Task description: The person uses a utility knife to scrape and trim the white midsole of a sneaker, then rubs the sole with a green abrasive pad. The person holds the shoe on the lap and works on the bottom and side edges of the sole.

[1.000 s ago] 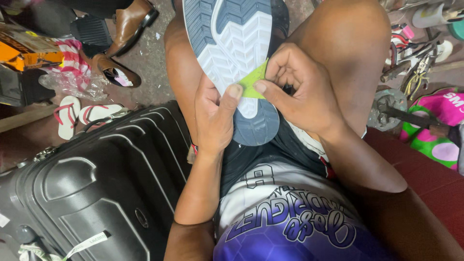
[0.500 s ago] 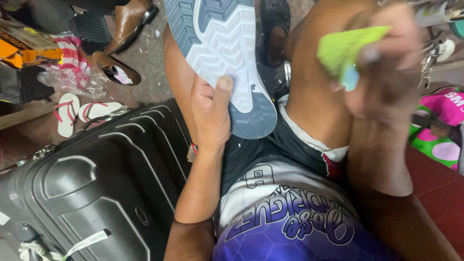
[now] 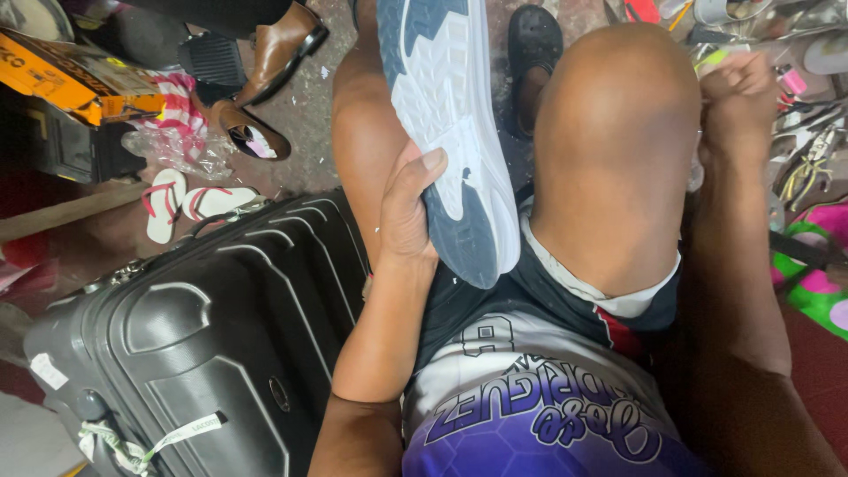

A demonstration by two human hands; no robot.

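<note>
Left hand (image 3: 408,208) grips a sneaker (image 3: 446,132) from its side, thumb laid across the blue-and-white sole, which faces the camera (heel end lowest, resting against the person's shorts between the thighs). Right hand (image 3: 738,102) is out past the raised right knee (image 3: 618,150), curled closed over a clutter of tools and small items (image 3: 813,150); what it holds, if anything, cannot be told. Just beside the left forearm lies a black hard-shell suitcase (image 3: 212,336) with a paper tag on its handle. On the floor beyond it sit a pair of white flip-flops with red straps (image 3: 181,201), brown leather shoes (image 3: 265,84) and an orange cardboard box (image 3: 66,75).
</note>
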